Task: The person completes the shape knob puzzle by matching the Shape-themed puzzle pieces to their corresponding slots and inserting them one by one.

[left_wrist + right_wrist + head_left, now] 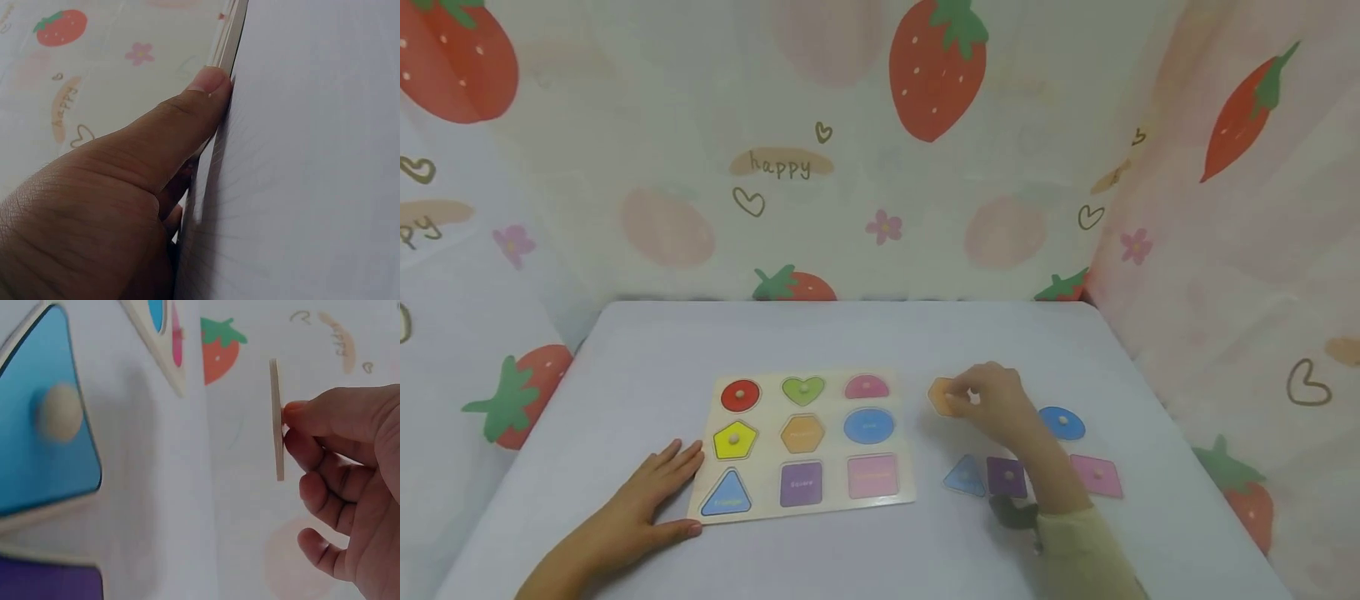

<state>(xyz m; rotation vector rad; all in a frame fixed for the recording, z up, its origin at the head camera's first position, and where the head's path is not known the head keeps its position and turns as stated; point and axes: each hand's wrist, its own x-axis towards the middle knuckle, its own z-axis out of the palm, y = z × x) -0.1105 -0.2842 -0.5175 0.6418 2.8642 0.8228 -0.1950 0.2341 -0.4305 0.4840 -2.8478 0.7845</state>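
Orange is showing on the hexagon (941, 397), which the right hand (997, 402) is pinching between thumb and forefinger just to the right of the board (835, 483). Seen from the right wrist, the hexagon is standing edge-on, while the other fingers are curling loosely beside it.

The left hand (651, 496) is lying with its fingers extended and thumb spread, touching the board's left edge.

On the board, the red circle (741, 400), green heart (792, 389), pink half-circle (853, 389) and yellow pentagon (745, 442) are sitting in their slots, their knobs showing. Bare slots are showing for the hexagon, oval, triangle, square and rectangle.

Nearer the person than the hexagon, the blue triangle (961, 480) and purple square (996, 487) are lying side by side on the white table (820, 554). Right of the forearm, the blue oval (1073, 427) is lying beyond the pink rectangle (1107, 485). Strawberry-print cloth (685, 108) is hanging behind.
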